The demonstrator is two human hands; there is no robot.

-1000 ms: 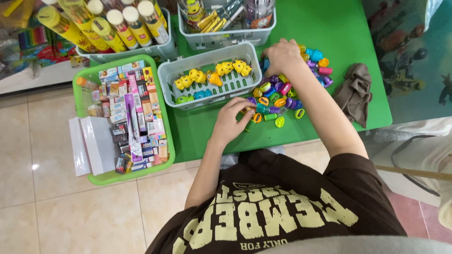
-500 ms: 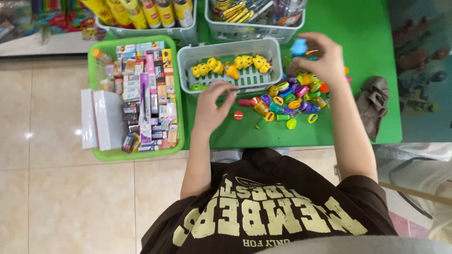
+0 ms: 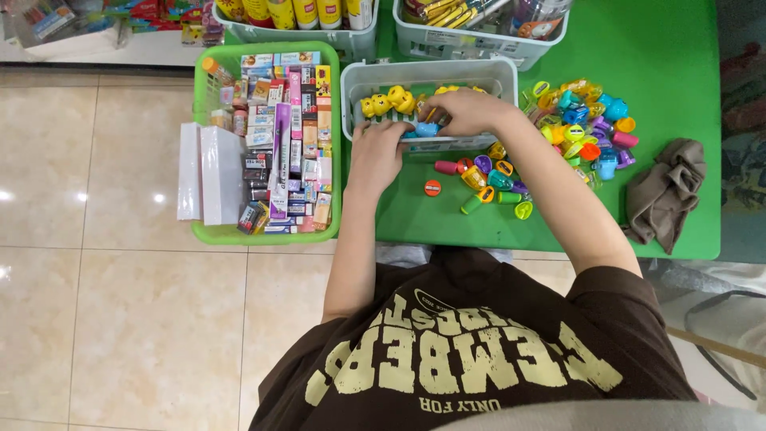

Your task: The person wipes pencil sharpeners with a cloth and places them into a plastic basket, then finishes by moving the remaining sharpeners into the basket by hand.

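A small blue toy (image 3: 425, 128) sits at the near wall of the grey basket (image 3: 495, 73), pinched by the right hand (image 3: 463, 110). The left hand (image 3: 377, 152) rests on the basket's near rim, fingers curled, holding nothing visible. It would go best lowered beside the yellow ducks (image 3: 386, 102), basket steadied. Loose toys (image 3: 574, 120) lie right on the green table (image 3: 678, 64).

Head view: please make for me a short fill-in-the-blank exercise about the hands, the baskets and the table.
1. Both hands, the left hand and the right hand, are at the small ___ basket.
2. The table is ___ in colour.
3. The basket of small boxes is ___.
4. The crumpled brown cloth lies on the person's ___ side.

Missing words: white; green; green; right
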